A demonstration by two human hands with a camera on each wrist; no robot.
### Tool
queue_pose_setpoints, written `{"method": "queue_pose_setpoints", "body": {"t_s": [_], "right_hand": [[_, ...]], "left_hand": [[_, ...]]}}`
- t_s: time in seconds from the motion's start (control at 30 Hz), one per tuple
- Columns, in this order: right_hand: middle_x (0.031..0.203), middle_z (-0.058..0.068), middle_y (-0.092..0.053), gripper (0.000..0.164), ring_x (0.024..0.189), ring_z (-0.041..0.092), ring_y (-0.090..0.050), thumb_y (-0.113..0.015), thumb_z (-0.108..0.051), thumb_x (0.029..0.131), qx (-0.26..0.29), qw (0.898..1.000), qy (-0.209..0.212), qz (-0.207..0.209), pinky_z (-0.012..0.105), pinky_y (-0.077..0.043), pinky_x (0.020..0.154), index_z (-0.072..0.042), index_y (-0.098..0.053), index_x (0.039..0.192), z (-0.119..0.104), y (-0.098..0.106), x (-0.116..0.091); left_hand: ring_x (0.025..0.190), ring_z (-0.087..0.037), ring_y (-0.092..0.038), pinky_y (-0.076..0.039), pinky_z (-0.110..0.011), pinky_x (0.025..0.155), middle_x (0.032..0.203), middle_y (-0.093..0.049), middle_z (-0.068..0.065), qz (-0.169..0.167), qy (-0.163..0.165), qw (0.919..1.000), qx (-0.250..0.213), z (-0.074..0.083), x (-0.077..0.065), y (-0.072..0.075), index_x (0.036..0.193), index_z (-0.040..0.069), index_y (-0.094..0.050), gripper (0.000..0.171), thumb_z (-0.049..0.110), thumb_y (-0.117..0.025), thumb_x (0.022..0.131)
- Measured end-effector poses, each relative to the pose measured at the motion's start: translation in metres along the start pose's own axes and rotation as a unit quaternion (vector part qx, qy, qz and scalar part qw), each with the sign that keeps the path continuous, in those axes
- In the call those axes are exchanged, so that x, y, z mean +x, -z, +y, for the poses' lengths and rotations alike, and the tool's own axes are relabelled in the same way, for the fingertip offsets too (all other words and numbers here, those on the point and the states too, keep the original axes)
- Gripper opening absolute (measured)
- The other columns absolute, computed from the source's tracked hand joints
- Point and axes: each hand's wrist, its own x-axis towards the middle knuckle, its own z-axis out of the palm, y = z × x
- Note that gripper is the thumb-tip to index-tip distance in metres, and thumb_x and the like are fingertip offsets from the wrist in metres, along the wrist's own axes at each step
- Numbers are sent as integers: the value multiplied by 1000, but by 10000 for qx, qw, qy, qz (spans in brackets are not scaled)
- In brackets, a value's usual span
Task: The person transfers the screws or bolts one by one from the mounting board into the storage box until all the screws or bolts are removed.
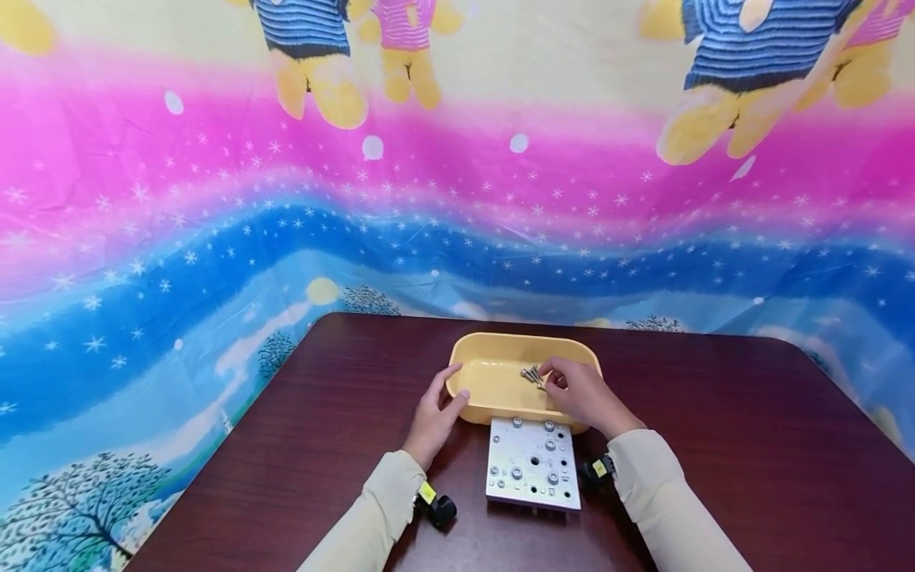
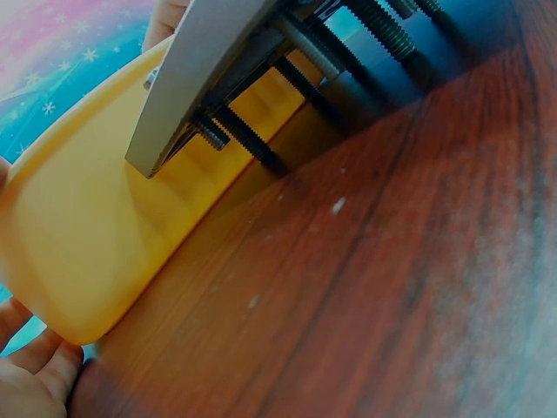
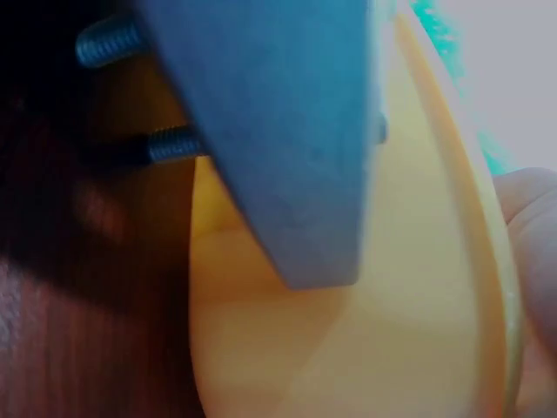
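A yellow plastic tray (image 1: 493, 413) stands on the table. My left hand (image 1: 432, 417) holds its left end, thumb at the near rim and fingers along the side. In the left wrist view, fingertips (image 2: 57, 361) of that hand touch the tray's lower corner. My right hand (image 1: 582, 393) reaches over the tray's right part, thumb and index fingertips right at a small heap of metal screws (image 1: 531, 374). I cannot tell whether it pinches one. In front of the tray is a silver metal plate (image 1: 525, 449) with bolts and holes; threaded shanks (image 2: 248, 137) stick out beneath it.
The dark reddish wooden table (image 1: 343, 397) reaches back to a printed cloth (image 1: 457, 199) hung behind it. A small black camera (image 1: 439, 508) is strapped to the left wrist, another camera (image 1: 596, 469) to the right.
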Motion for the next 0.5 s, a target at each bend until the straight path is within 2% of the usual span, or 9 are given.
{"method": "queue_pose_setpoints", "body": {"t_s": [0.2, 0.3, 0.5], "right_hand": [[88, 4, -65, 18, 78, 17, -60, -61, -4, 89, 174, 9984, 470, 262, 32, -51, 66, -7, -66, 106, -9, 14, -7], [89, 4, -65, 17, 77, 16, -61, -60, -4, 89, 155, 9975, 640, 242, 31, -51, 65, -9, -66, 105, -18, 26, -12], [86, 0, -64, 16, 74, 13, -59, -61, -8, 90, -171, 9976, 554, -381, 29, -50, 63, -10, -62, 106, -45, 48, -31]], "left_hand": [[133, -34, -41, -39, -38, 103, 148, -39, -20, -43, 18, 9999, -93, 0, 0, -2, 144, 14, -44, 50, 10, -57, 95], [133, -34, -41, -38, -38, 103, 148, -39, -20, -39, -7, 9999, -108, -1, 0, -1, 143, 14, -44, 50, 9, -58, 95], [133, -35, -41, -39, -37, 103, 148, -39, -20, 15, -1, 10000, -60, -2, 1, 0, 144, 11, -43, 51, 10, -58, 95]]}}
